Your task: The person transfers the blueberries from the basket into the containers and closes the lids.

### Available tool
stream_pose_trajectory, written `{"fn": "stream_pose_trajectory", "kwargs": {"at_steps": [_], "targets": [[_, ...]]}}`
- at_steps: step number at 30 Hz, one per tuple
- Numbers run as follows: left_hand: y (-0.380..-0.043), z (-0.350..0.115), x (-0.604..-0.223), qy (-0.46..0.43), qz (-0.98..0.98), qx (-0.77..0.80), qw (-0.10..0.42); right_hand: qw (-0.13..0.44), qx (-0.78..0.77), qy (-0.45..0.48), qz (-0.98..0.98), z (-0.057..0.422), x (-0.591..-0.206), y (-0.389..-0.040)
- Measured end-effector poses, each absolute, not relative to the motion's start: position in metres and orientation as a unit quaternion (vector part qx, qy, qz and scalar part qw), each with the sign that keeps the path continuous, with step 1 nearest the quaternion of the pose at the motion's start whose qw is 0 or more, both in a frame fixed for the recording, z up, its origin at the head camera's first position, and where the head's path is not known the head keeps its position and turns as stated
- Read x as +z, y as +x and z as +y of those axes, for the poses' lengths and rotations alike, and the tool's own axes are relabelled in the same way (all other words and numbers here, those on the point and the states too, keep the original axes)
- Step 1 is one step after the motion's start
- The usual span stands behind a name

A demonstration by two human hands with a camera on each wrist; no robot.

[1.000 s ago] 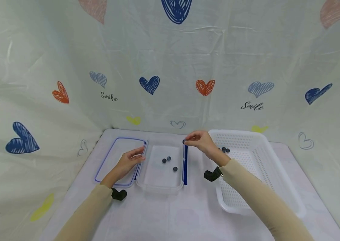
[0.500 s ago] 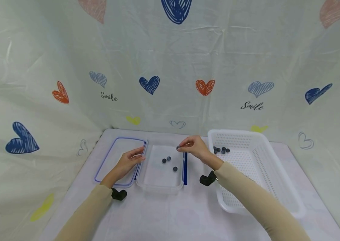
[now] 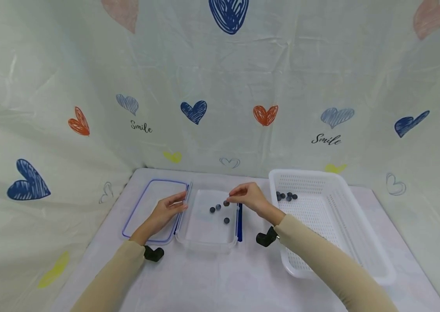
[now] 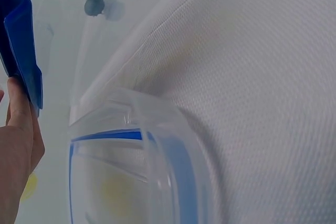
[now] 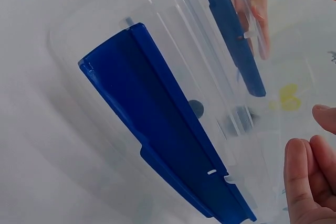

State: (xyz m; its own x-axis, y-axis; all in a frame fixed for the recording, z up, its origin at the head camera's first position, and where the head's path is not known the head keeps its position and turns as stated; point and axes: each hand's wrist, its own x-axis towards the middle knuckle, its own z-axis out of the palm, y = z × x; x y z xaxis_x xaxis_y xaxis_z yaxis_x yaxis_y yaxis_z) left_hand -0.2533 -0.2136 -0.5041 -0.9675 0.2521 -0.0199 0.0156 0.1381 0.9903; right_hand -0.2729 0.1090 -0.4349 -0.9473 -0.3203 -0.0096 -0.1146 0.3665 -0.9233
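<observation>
right hand [image 3: 250, 197] has thumb and fingers apart, left hand [image 3: 163, 211] touches the tub [image 3: 204, 243] straight-fingered, so a clumsy bump could prob send those berries [image 3: 212, 209] rolling

Clear box [image 3: 202, 229] upright, open; three small dark balls [image 3: 226, 220] inside, fourth ball [image 3: 226, 203] by right fingers [image 3: 236, 198].

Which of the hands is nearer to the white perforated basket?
Right. The right hand is over the right edge of the clear container, beside the perforated basket; the left hand is at the container's left edge, farther off.
</observation>
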Motion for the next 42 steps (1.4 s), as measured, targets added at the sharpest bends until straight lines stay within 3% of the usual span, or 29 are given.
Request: {"fn": "stream_pose_trajectory", "kwargs": {"at_steps": [20, 42], "targets": [[-0.254, -0.215, -0.509, 0.088, 0.755, 0.643, 0.089, 0.057, -0.588, -0.092, 0.802, 0.143, -0.422, -0.282], [-0.253, -0.214, -0.506, 0.091, 0.746, 0.654, 0.091, -0.025, -0.609, -0.038, 0.792, 0.216, -0.421, -0.281]]}}
